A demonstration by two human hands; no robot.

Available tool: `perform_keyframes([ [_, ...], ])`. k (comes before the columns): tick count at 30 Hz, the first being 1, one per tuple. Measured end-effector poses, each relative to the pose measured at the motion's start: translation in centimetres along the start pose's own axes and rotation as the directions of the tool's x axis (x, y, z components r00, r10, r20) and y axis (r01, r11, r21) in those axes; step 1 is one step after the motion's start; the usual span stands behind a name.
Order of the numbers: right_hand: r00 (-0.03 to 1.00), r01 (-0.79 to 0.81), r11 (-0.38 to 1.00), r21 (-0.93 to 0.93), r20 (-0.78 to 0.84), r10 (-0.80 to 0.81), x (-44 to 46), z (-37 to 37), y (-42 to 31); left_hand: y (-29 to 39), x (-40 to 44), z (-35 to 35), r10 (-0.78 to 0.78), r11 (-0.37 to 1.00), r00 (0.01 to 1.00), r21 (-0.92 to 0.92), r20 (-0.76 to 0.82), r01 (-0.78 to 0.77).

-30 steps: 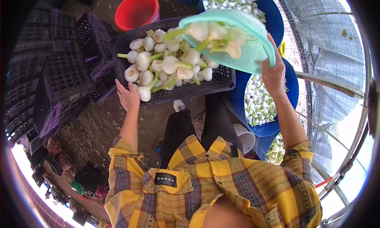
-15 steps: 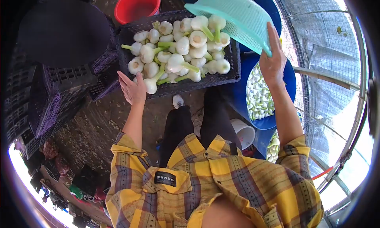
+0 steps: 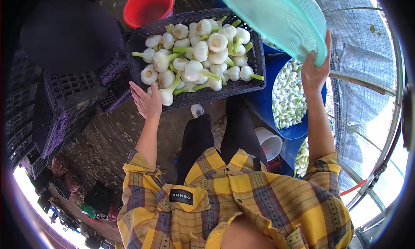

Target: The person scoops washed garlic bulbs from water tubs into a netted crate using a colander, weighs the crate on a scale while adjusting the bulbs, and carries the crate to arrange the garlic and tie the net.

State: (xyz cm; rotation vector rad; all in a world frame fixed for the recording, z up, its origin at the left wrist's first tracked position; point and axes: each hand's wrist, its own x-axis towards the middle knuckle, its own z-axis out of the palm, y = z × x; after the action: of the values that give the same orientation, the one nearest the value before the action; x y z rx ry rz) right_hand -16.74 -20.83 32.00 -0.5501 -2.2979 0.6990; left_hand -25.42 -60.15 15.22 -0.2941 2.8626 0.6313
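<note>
The right hand [image 3: 316, 71] grips the tilted basket [image 3: 283, 22], its rim between thumb and fingers. The left hand [image 3: 148, 100] holds thumb and fingers apart at the crate's [image 3: 233, 89] near left corner. Garlic [image 3: 200, 51] lies inside, just right of the left thumb.

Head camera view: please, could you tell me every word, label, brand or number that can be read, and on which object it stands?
"OENRE": on the black label of the plaid shirt; small lettering, so the first letter could also be a D.
Too small to read: reddish marks on the white bucket; I cannot tell whether they are text.
No other text can be made out.
</note>
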Motion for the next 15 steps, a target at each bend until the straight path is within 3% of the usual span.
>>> perform_keyframes([
  [2, 0.997, -0.073, 0.997, 0.034, -0.022, 0.074, 0.2, -0.2, 0.6, -0.2, -0.1, 0.1, 0.001, 1.0, 1.0, -0.016, -0.007, -0.001],
  [4, 0.96, -0.277, 0.958, 0.071, -0.013, 0.278, 0.1, -0.4, 3.6, -1.4, -0.2, 0.3, -0.001, 0.999, 1.0, -0.032, -0.012, 0.001],
  [6, 0.889, -0.431, 0.889, 0.154, -0.098, 0.448, 0.2, -1.3, 8.3, -0.9, -0.1, 0.4, -0.003, 0.999, 1.0, -0.043, -0.021, 0.002],
  [9, 0.773, -0.61, 0.788, 0.082, -0.158, 0.614, 1.2, -2.8, 14.9, -1.9, 1.0, 2.3, 0.065, 0.996, 0.988, -0.054, -0.14, -0.073],
  [11, 0.831, -0.546, 0.834, -0.082, -0.179, 0.526, 1.2, -3.2, 19.9, 0.9, 0.5, 1.0, -0.111, 0.994, 0.992, -0.03, -0.064, 0.11],
  [13, 0.901, -0.432, 0.836, -0.337, -0.142, 0.409, 1.3, -2.6, 24.9, -0.5, 1.0, 1.6, -0.038, 0.999, 0.996, 0.021, -0.083, 0.039],
  [14, 0.893, -0.439, 0.828, -0.349, -0.069, 0.445, 3.4, -1.7, 31.2, 3.6, 0.3, 0.6, -0.073, 0.995, 0.994, 0.063, -0.086, 0.079],
  [15, 0.882, -0.445, 0.809, -0.384, -0.036, 0.469, 3.5, -0.9, 31.4, 3.1, 0.2, 0.4, -0.087, 0.995, 0.993, 0.044, -0.076, 0.091],
])
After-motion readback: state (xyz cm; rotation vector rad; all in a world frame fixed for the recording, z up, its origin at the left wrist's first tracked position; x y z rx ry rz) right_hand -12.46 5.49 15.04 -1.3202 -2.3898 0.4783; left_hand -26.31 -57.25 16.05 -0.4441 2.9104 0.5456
